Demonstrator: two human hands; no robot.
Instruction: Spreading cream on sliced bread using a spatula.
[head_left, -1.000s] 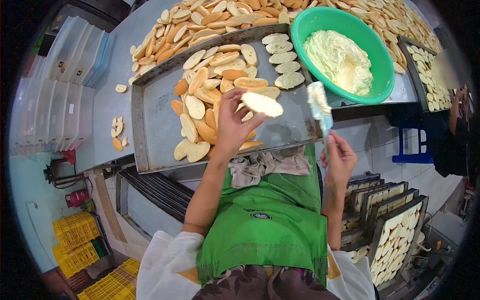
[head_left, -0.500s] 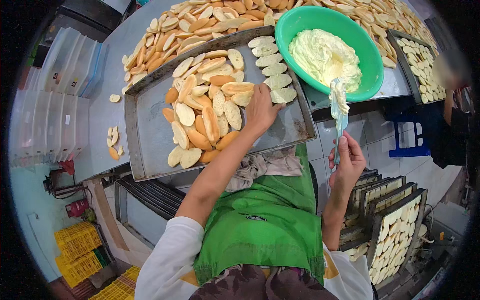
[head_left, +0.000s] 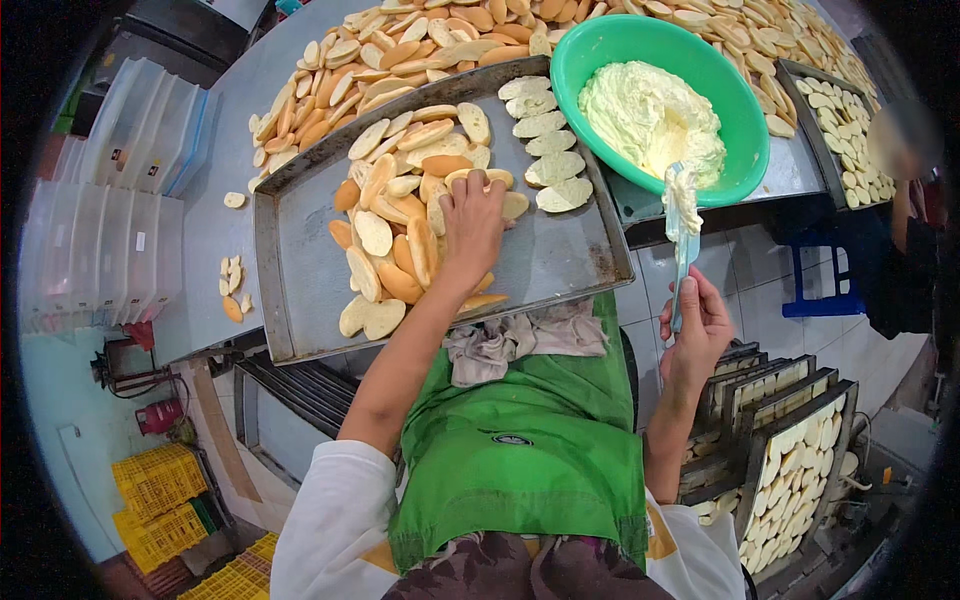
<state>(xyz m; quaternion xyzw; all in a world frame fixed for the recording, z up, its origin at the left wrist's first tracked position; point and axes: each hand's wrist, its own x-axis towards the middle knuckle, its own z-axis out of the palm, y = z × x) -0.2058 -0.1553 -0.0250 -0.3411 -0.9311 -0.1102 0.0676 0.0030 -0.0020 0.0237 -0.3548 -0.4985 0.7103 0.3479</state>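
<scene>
My left hand (head_left: 474, 228) is over the pile of halved oval bread pieces (head_left: 373, 232) in a dark metal tray (head_left: 560, 262). Its fingers are curled onto a bread half (head_left: 513, 204) at the pile's right side, and the hand partly hides the pieces below. Along the tray's right side lies a column of several cream-topped bread halves (head_left: 556, 168). My right hand (head_left: 695, 320) grips a light-blue spatula (head_left: 686, 250) by its handle, blade upward. Pale yellow cream clings to the blade, which is at the near rim of a green bowl (head_left: 755, 150) holding more cream (head_left: 650, 105).
A large heap of bread halves (head_left: 400, 45) covers the table's far side. Another filled tray (head_left: 840, 130) stands at the right, near another person. Upright trays of bread (head_left: 790, 480) lean at the lower right. Clear plastic boxes (head_left: 120, 230) are stacked at the left.
My left hand has moved left from the column of cream-topped halves to the bread pile. My right hand keeps the spatula at the bowl's rim, almost unmoved.
</scene>
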